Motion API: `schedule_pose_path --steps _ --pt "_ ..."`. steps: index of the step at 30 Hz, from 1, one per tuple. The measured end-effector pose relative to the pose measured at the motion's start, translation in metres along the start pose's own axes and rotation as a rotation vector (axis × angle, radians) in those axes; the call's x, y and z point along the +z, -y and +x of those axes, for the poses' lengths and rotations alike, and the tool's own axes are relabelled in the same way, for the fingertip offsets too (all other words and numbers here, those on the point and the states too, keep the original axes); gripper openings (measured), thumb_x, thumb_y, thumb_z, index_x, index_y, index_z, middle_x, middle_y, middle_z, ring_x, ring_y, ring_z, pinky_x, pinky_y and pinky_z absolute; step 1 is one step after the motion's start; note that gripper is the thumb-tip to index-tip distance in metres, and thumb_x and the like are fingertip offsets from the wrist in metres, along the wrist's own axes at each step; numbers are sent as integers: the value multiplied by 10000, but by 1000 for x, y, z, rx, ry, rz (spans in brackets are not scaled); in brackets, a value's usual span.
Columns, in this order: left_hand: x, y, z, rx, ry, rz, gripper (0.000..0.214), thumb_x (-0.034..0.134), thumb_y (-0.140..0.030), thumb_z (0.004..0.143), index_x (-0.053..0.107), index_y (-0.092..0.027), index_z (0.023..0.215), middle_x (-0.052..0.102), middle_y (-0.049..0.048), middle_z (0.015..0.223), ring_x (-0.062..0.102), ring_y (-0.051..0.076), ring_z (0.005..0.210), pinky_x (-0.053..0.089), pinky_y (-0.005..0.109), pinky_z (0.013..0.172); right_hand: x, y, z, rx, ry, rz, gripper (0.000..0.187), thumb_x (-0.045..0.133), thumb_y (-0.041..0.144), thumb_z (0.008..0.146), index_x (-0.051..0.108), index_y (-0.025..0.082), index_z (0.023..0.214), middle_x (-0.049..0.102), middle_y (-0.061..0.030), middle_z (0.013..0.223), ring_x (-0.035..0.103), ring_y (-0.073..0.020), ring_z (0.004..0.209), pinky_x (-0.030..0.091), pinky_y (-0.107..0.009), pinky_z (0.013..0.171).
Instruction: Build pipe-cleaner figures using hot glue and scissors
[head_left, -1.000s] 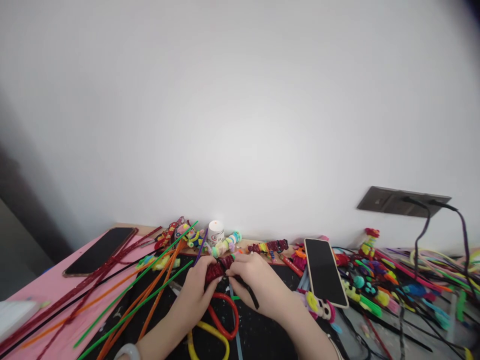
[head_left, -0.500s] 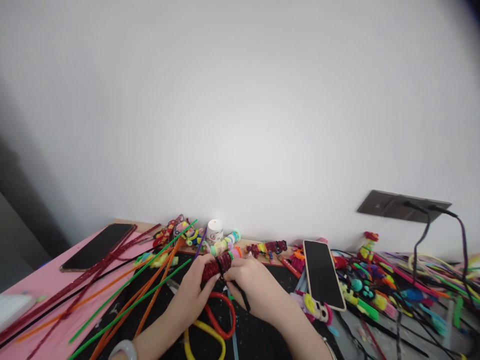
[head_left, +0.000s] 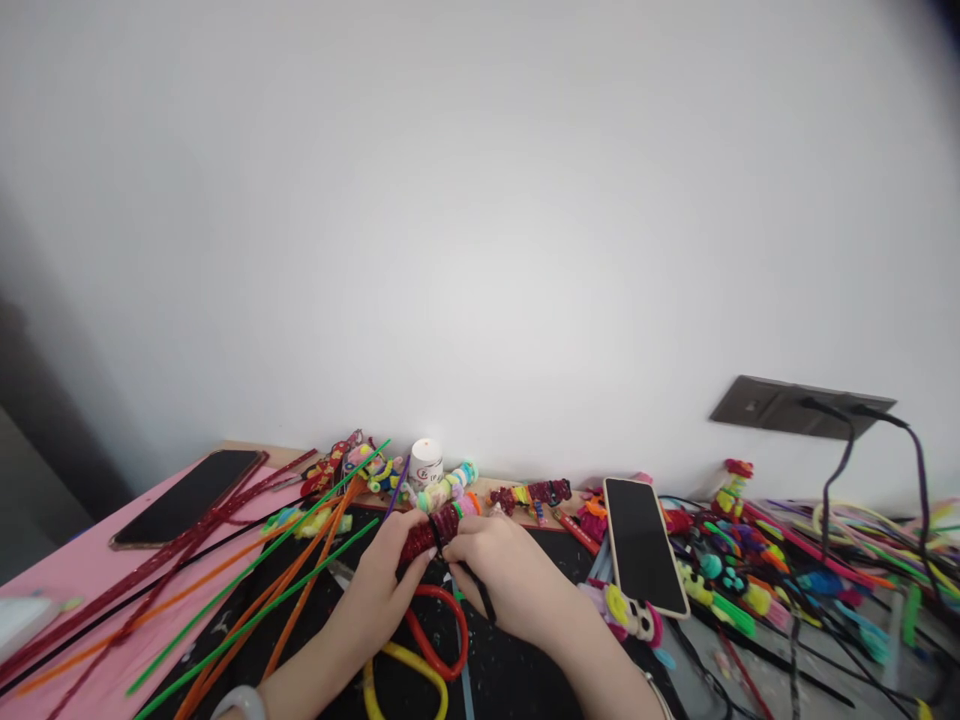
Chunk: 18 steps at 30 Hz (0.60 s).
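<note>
Pinching a red glitter coil (head_left: 431,535) from both sides, low over the black mat (head_left: 517,670) at mid-desk, just in front of the craft clutter along the wall

Gripping its left end with the left hand (head_left: 379,580), thumb and fingertips closed on it

Gripping its right end with the right hand (head_left: 504,580), fingers curled, also holding a black stem (head_left: 484,598) that bands the coil and trails down past the palm

Just below the hands: scissors (head_left: 442,650) with red and yellow loops, flat on the mat

Further left: green stems (head_left: 225,645) and orange stems (head_left: 324,540) fanned across mat and pink tabletop (head_left: 90,570), dark red glitter stems among them, and a phone (head_left: 187,497) face up on the pink

Behind the coil: small white jar (head_left: 426,462) at the wall, pastel wound pieces just beside it

To the right: second phone (head_left: 645,545) face up, near the right hand but apart, then a heap of mixed coloured stems

Up on the wall: dark socket plate (head_left: 802,405), two cables plugged in
</note>
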<state>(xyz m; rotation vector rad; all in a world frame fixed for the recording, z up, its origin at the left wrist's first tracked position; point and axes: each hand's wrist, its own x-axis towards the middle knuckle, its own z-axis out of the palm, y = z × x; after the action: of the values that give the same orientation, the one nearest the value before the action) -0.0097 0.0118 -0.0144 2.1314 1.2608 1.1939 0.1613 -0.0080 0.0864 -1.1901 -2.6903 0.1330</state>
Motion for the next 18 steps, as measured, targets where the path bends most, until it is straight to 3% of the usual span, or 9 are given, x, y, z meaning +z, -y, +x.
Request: schedule_pose_path --steps 18 --pt "0 1 -1 -10 34 2 227 428 -197 865 416 -230 1089 531 63 1010 519 222 981 423 396 881 -4 1 -1 20 39 19 192 461 128 836 616 138 724 615 -53 764 550 -151 691 373 -235 617"
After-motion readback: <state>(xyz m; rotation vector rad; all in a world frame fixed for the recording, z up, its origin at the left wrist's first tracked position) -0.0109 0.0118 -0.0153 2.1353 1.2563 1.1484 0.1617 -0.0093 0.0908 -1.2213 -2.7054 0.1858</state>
